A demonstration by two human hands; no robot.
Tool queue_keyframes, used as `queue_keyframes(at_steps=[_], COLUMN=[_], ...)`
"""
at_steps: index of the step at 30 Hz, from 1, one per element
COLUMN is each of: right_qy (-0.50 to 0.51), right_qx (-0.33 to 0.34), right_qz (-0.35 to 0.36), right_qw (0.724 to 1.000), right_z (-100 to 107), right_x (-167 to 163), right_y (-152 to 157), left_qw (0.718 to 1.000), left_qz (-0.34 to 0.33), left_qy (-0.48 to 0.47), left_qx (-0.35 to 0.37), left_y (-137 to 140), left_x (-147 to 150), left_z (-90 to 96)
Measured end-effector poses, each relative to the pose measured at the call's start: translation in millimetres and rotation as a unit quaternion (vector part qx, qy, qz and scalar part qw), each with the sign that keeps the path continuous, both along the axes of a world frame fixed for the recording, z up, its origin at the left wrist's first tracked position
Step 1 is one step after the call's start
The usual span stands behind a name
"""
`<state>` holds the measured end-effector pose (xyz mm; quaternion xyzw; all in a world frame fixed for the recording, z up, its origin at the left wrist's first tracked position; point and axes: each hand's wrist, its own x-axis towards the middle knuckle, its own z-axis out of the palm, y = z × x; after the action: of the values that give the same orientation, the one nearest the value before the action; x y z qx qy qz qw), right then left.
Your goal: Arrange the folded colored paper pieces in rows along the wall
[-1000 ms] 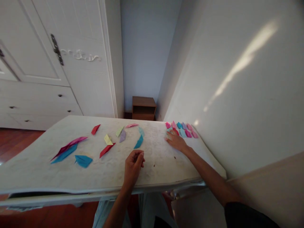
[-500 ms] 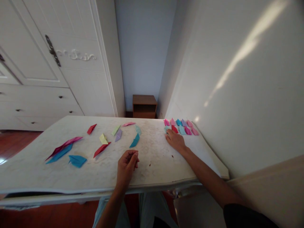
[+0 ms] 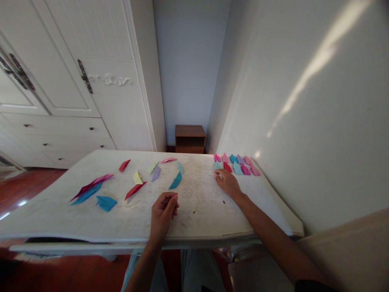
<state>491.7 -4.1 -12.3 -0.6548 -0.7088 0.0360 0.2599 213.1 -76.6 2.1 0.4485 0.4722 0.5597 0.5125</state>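
Observation:
My left hand (image 3: 164,208) is loosely curled over the front of the white table, thumb against the index finger, with nothing showing in it. Just in front of the far right group of folded papers, my right hand (image 3: 227,182) has bent fingers with a small gap between thumb and index. Nearest to its fingertips lies a pale teal folded paper (image 3: 218,165), with a red folded paper (image 3: 227,167) beside it. Those two belong to two neat rows, which also hold a light blue folded paper (image 3: 237,168) and a magenta one (image 3: 245,169).
On the left half of the table (image 3: 194,227) several folded papers lie scattered, among them a blue one (image 3: 106,203), a red one (image 3: 135,190) and a yellow one (image 3: 137,177). A wall (image 3: 304,162) borders the right side. Behind stand a white wardrobe (image 3: 121,109) and a brown cabinet (image 3: 190,131).
My right hand has drawn back slightly from the pale teal folded paper, which now shows more fully in its row. My left hand keeps its pose. The view has turned slightly left.

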Motion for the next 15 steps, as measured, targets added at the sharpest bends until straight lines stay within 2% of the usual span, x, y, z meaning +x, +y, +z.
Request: queue_keyframes(at_steps=[4, 6, 10, 15], right_qy=[0.056, 0.066, 0.066, 0.086], right_qx=[0.002, -0.006, -0.026, -0.034], right_qz=[0.129, 0.168, 0.204, 0.201], right_qw=[0.99, 0.984, 0.976, 0.975], right_z=[0.6, 2.0, 5.3, 4.2], right_x=[-10.0, -15.6, -21.1, -16.5], right_y=[-5.2, -8.0, -12.6, -13.1], left_qw=[1.0, 0.999, 0.999, 0.998], left_qz=[-0.001, 0.003, 0.007, 0.012], left_qy=[-0.019, -0.032, -0.052, -0.049], left_qx=[0.009, 0.012, 0.013, 0.037], left_y=[0.0, -0.3, -2.2, -6.7], left_x=[-0.1, -0.3, -0.3, 0.9], left_z=[-2.1, -2.4, -1.2, -0.1])
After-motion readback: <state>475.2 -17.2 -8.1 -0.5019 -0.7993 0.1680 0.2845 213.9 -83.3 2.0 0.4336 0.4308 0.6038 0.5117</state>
